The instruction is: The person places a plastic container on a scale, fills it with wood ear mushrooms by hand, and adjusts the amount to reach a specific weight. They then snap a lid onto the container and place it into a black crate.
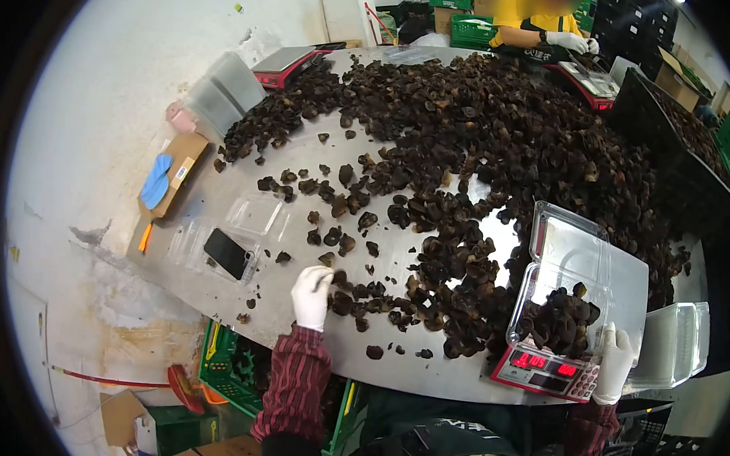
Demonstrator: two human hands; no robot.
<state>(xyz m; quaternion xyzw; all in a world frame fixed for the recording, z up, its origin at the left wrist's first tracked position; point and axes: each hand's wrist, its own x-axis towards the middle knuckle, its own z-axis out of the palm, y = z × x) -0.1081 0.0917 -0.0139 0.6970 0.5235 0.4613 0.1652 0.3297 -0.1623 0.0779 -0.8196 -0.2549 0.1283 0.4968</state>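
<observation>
Reaching to seven o'clock with gloved left hand (312,299), bunched narrow beside scattered fungus pieces (340,279); cannot tell if pinching any. At four o'clock, pressing gloved right hand (614,365) beside the clear box (514,333), grip unclear. Filled with dark, curled fungus (558,321); set on a red scale (542,377). Toward nine, phone (228,253); toward one, piled fungus (441,102), partly hidden by the raised lid (567,231).

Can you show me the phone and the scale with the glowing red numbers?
Black rectangular phone (227,252): head view, on its dark flat face.
Red, silver-topped scale (566,371): head view, on its lit display.
</observation>
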